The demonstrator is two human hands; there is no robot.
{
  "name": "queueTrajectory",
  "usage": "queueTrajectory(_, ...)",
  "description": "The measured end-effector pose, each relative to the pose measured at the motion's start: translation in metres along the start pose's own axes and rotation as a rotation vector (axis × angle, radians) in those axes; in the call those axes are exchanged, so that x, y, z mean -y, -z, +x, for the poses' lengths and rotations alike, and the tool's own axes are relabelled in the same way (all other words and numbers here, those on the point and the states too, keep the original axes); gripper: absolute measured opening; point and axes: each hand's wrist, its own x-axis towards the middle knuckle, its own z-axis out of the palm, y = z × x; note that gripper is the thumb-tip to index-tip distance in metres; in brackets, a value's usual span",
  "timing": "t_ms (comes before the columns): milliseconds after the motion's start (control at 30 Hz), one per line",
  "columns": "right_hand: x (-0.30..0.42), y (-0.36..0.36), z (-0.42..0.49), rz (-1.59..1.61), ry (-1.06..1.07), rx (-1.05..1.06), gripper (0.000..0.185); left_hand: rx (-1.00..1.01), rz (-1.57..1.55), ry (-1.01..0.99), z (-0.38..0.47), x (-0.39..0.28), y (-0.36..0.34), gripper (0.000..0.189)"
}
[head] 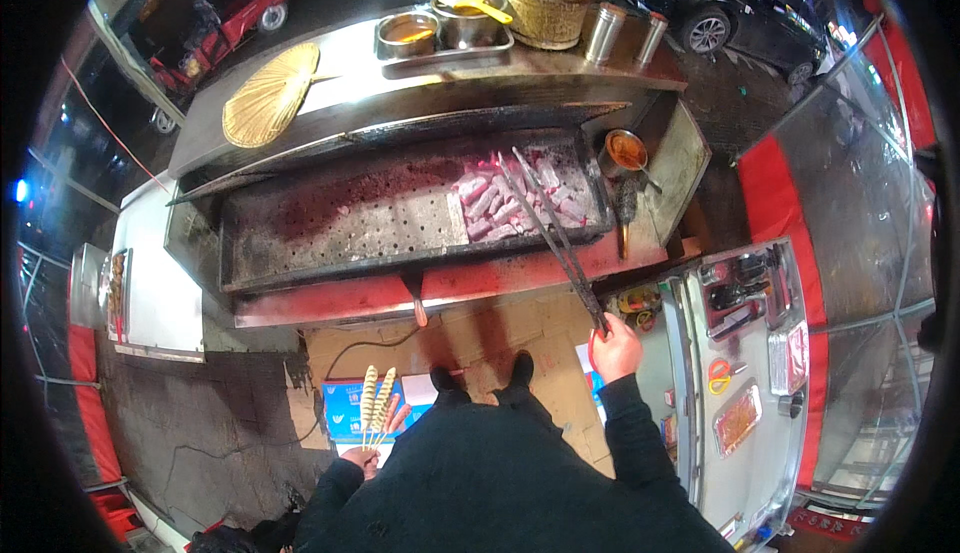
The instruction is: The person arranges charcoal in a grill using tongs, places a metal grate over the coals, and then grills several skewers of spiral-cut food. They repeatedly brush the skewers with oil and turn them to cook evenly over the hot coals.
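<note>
Before me is a long metal charcoal grill with a perforated floor. Glowing charcoal is heaped at its right end. My right hand grips long metal tongs, whose two tips lie slightly apart over the coals. Low at my left side, my left hand holds a bunch of skewers by their sticks. Pale, spiral-cut pieces are threaded on some, and pinkish sausages on others.
A palm-leaf fan, metal sauce pots and shakers stand on the back shelf. Right of the coals are a sauce cup and a brush. Scissors and a foil tray lie on the right counter.
</note>
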Motion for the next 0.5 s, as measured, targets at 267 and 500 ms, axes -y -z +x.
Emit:
queueTrajectory(267, 0.07, -0.05, 0.046, 0.119, 0.017, -0.112, 0.033, -0.027, -0.338, 0.155, -0.02, 0.0, 0.048, 0.01)
queueTrajectory(500, 0.078, -0.061, 0.065, 0.265, -0.022, -0.163, 0.032, 0.041, -0.228, 0.091, -0.043, 0.014, 0.08, 0.013)
